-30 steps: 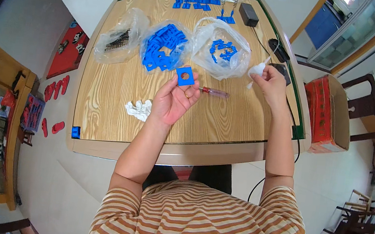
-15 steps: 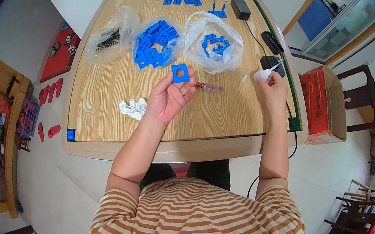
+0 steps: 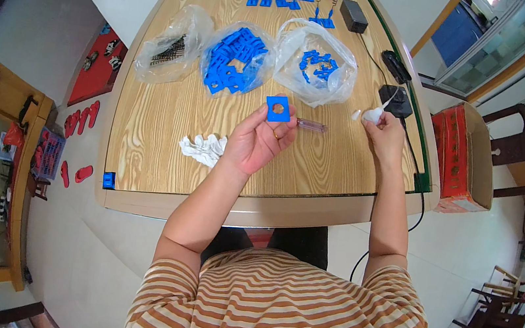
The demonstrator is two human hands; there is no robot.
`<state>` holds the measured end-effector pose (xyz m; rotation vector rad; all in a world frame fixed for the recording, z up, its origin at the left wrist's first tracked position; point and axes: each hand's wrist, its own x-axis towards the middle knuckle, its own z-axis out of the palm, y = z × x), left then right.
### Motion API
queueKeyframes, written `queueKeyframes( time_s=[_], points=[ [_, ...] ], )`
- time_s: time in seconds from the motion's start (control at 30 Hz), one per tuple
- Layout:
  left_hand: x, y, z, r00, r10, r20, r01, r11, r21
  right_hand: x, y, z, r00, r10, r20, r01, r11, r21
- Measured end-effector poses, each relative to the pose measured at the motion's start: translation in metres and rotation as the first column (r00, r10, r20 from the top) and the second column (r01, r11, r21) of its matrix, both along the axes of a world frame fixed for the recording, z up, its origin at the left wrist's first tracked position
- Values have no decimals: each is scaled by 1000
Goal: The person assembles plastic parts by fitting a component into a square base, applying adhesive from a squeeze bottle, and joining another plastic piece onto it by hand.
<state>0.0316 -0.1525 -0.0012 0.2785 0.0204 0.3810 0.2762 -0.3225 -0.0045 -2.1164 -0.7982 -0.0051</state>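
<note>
Bag [image 3: 191, 22], far left: dark pieces [image 3: 170, 52]; middle bag [image 3: 262, 79]: blue plates [image 3: 223, 59]; right bag [image 3: 291, 47]: blue bits [image 3: 319, 72]. Left fingers [image 3: 255, 119] pinch holed square [image 3: 270, 111], nearer than bags; right fingers [image 3: 384, 124] closed on white bottle [image 3: 371, 116], right.

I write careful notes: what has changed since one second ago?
The left hand moved the blue plate right, covering more of the screwdriver. The right hand, keeping the white bottle, moved nearer the body, now beside the small white piece. Bags and crumpled tissue stayed.
</note>
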Motion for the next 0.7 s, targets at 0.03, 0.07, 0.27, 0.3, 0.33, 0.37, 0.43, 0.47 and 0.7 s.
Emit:
queueKeyframes(
  time_s=[0.03, 0.07, 0.27, 0.3, 0.33, 0.37, 0.43, 0.47, 0.7],
  points=[
    [1, -1, 0, 1000, -8, 7, 8, 1000, -7, 1, 0, -1, 1000, 22, -16, -22, 1000, -4],
    [2, -1, 1, 1000, -17, 14, 18, 1000, -14, 1, -2, -1, 1000, 25, -16, -25, 1000, -1],
    [-1, -2, 6, 999, -48, 17, 48, 999, 10, -38, -29, 34, 958, -180, 225, 216, 965, -148],
    [-3, -3, 8, 999, -46, 14, 46, 999, 11, -47, -29, 39, 978, -144, 151, 160, 982, -103],
    [-3, -5, 11, 998, -55, 8, 55, 998, 9, -56, -29, 42, 991, -109, 82, 113, 992, -56],
    [-2, -6, 12, 998, -64, 1, 64, 998, 7, -63, -27, 37, 990, -114, 81, 118, 991, -56],
    [-3, -6, 12, 994, -105, 43, 105, 994, 1, -79, -15, 23, 922, 318, -221, -251, 926, 282],
    [-3, -6, 12, 986, -145, 87, 146, 989, -4, -91, -8, 23, 829, 432, -355, -277, 869, 411],
    [-7, -21, 28, 971, -233, 58, 239, 960, -143, -136, 37, 10, 694, 694, -192, -385, 583, 715]
  ],
)
